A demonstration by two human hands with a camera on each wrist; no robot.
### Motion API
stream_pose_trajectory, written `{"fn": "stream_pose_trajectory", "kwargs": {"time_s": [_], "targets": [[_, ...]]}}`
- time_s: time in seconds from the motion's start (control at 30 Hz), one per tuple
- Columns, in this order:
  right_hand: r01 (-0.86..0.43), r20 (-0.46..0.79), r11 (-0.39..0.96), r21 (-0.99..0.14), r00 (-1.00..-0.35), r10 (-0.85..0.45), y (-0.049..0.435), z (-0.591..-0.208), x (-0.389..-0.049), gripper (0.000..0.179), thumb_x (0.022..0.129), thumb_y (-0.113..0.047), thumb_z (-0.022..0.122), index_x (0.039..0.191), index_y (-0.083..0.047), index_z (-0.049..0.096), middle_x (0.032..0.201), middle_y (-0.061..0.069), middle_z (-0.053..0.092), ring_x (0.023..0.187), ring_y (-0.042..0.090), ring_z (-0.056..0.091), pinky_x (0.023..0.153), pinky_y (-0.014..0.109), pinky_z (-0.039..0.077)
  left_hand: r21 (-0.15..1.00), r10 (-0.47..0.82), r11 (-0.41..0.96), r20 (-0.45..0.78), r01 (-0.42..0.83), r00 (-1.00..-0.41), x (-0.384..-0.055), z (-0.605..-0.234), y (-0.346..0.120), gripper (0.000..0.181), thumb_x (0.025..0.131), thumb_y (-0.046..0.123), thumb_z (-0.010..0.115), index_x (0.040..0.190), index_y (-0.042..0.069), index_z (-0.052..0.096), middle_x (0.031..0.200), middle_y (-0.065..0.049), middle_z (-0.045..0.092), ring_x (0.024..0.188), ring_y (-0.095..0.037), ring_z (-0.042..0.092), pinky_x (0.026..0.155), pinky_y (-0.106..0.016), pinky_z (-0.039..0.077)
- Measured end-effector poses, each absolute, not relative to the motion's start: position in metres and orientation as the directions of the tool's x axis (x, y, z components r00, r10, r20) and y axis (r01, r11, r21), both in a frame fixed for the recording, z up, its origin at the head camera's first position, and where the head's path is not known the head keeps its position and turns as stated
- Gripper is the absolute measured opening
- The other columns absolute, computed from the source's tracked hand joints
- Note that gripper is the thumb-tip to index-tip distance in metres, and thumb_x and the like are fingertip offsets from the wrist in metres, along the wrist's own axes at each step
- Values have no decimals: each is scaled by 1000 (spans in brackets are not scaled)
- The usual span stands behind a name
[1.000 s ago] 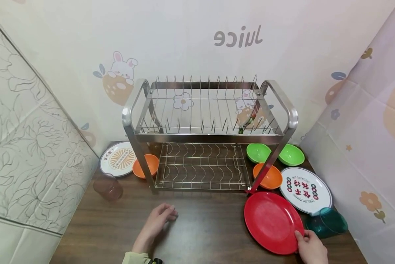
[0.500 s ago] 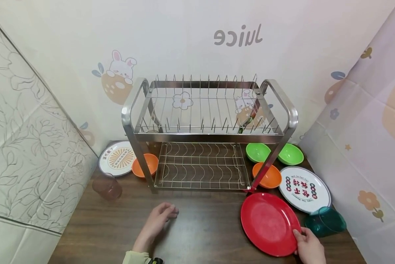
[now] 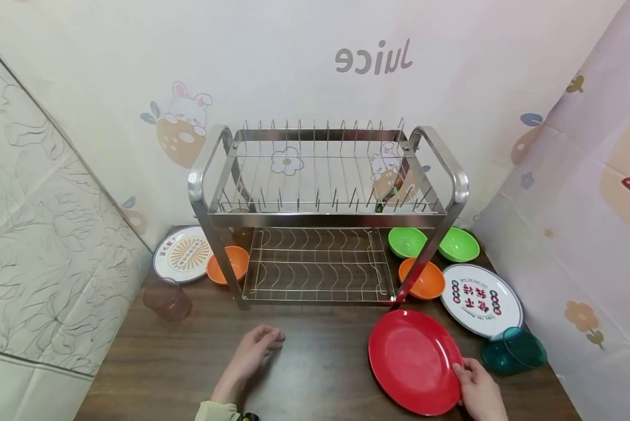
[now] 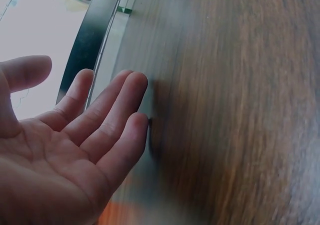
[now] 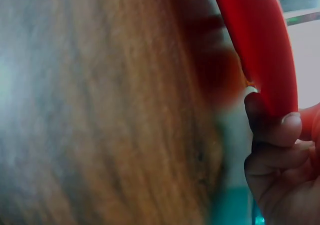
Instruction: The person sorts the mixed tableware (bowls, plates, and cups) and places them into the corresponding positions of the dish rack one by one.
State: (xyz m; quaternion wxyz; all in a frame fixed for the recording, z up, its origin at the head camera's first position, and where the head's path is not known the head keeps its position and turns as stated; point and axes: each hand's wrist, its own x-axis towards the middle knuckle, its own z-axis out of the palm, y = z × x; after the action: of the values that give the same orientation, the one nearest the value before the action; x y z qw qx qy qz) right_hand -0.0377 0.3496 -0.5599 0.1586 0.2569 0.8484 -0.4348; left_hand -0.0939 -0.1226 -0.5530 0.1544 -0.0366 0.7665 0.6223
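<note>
Brown tabletop (image 3: 322, 365): red plate (image 3: 415, 362), pinched in right fingers (image 3: 461, 373), now shifted left.

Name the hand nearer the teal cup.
Right: the right hand is close beside the teal cup, gripping the red plate; the left hand is far left of the cup.

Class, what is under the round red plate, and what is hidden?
Under the round red plate, fingers of the right hand reach beneath its edge, above the brown wooden table. In the head view, the plate covers the table directly beneath, so anything else there is hidden.
</note>
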Motion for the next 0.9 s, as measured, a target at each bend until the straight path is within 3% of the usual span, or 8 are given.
{"fn": "stream_pose_trajectory", "kwargs": {"time_s": [0.17, 0.57, 0.9], "targets": [[508, -447, 511, -694, -860, 247, 336, -551, -42, 45, 107, -27, 46, 133, 9, 40, 99, 19, 67, 64, 22, 59, 59, 34, 53, 949, 144, 223, -258, -223, -955, -96, -556, -122, 36, 104, 29, 51, 112, -4, 62, 112, -18, 70, 102, -31, 68, 87, -52, 49], [425, -390, 496, -757, -903, 179, 298, -533, -45, 39, 106, -24, 48, 132, 4, 45, 76, 7, 62, 60, 24, 57, 54, 32, 50, 962, 234, 207, -223, -176, -946, -90, -552, -103, 34, 103, 30, 54, 111, -2, 63, 110, -17, 70, 100, -31, 68, 85, -47, 50], [296, -287, 427, -854, -954, 88, 256, -520, -53, 24, 104, -16, 52, 122, -1, 55, 69, 8, 57, 51, 23, 54, 48, 30, 48, 978, 401, 91, -209, -188, -892, -86, -540, -85, 48, 108, 35, 40, 124, -6, 58, 119, -19, 66, 107, -34, 64, 89, -51, 50]]}}
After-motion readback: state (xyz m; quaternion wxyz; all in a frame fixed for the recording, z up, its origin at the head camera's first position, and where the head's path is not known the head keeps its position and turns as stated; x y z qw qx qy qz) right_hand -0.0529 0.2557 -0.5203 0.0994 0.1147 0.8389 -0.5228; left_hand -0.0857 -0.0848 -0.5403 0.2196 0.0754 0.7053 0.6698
